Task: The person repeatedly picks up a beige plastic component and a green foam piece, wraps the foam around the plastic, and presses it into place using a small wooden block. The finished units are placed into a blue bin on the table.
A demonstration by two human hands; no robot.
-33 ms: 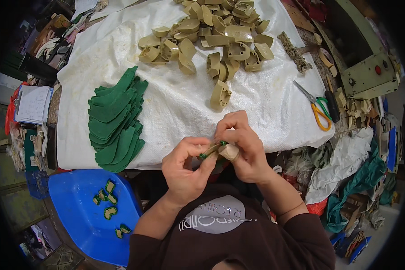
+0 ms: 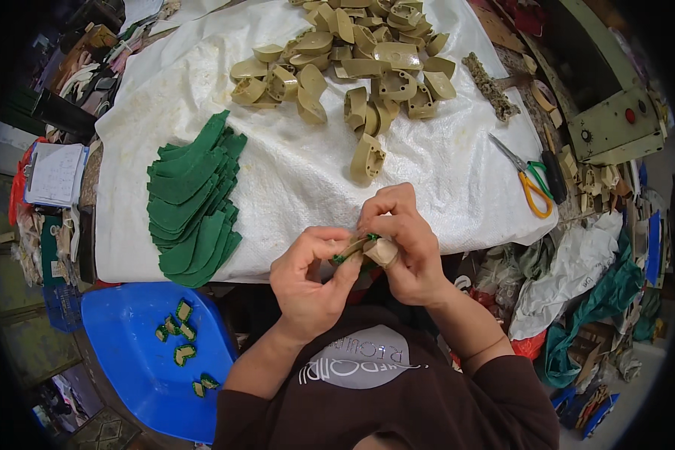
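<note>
Just off the table's near edge, my left hand [image 2: 307, 283] and my right hand [image 2: 406, 251] hold a small tan shoe heel [image 2: 383, 253] with green material at its edges. My left fingers and thumb pinch one side, and my right fingers curl round the other. Much of the piece is hidden by the fingers. To the left on the table lies a fanned stack of green fabric pieces [image 2: 195, 202]. Bare tan heels [image 2: 367, 159] form a pile at the far middle, one lying closest to my hands.
A white woven sheet [image 2: 277, 172] covers the table. At lower left, a blue basin [image 2: 139, 379] holds several green-edged heels. Scissors [image 2: 529, 180] with orange and green handles lie at the right. Beyond them stands a green machine box [image 2: 615, 127]; a clipboard [image 2: 55, 172] sits at far left.
</note>
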